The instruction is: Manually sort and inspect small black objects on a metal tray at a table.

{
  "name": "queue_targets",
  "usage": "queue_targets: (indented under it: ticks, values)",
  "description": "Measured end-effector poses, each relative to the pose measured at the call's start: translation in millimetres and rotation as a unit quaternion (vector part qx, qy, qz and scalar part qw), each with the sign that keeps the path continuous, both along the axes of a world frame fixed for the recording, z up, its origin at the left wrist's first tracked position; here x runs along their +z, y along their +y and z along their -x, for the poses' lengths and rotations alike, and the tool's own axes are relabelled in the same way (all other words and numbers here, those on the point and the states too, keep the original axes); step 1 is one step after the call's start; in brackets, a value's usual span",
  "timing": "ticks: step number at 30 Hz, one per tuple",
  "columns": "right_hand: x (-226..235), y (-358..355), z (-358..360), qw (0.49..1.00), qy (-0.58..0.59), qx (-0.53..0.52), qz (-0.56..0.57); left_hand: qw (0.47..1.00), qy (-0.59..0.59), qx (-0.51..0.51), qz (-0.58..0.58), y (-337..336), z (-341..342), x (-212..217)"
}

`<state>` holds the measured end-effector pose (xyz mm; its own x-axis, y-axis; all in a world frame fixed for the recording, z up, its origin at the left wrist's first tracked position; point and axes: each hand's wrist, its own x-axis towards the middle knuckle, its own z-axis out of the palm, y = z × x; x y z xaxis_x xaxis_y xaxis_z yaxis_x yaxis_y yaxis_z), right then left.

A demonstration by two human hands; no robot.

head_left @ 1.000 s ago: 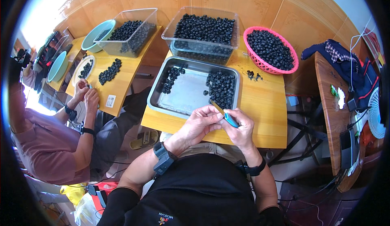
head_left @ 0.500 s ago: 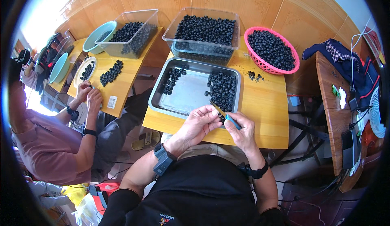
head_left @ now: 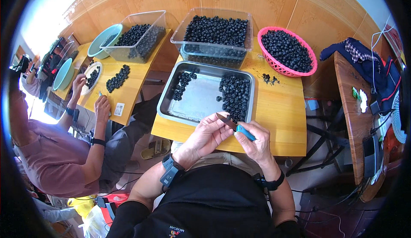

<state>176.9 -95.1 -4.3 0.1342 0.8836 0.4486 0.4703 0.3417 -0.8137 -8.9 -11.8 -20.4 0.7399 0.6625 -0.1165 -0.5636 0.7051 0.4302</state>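
Note:
My right hand (head_left: 257, 143) is closed round the blue handle of a small knife (head_left: 245, 132). Its blade points left and lies across the fingertips of my left hand (head_left: 209, 135), which are pinched together; whatever sits in them is hidden. Both hands are just over the near edge of a metal tray (head_left: 171, 109). Inside the tray, dark round fruits like blueberries (head_left: 234, 94) form a large group on the right, and a smaller group of dark fruits (head_left: 184, 84) lies on the left.
Behind the tray stands a clear plastic bin (head_left: 214, 49) full of the fruits, with a pink basket (head_left: 291, 72) of them to its right. Dark scraps (head_left: 269, 79) dot the table. A co-worker (head_left: 60, 152) sits left at another table. A wooden side table (head_left: 349, 109) stands right.
The knife blade has turned flatter and further left across my left fingertips. The co-worker's hands have moved apart, one now near the white plate.

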Motion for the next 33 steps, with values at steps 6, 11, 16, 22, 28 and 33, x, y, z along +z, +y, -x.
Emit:
queue_targets:
  ticks: [6, 11, 16, 22, 28, 33]
  values:
    - [1, 0, 1, 1.000, -0.017, -0.010, -0.020, 1.000, -0.017, 0.000, 0.007, -2, 0, -3]
    - [3, 0, 3, 0.999, -0.032, -0.016, -0.032, 1.000, -0.028, 0.001, 0.003, -4, 0, -4]
    - [2, 1, 3, 0.998, -0.033, -0.025, -0.039, 0.999, -0.040, 0.003, 0.006, -5, 0, 0]
    - [3, 1, 3, 0.999, -0.026, -0.023, -0.035, 0.999, -0.035, 0.006, -0.004, -4, 1, -1]
    - [-2, 0, 0, 0.999, 0.011, -0.037, -0.017, 1.000, 0.006, 0.012, -0.022, -7, 3, 8]
    - [-15, 0, -29, 0.988, 0.094, -0.112, 0.047, 0.998, 0.015, 0.014, -0.057, -14, 9, 24]
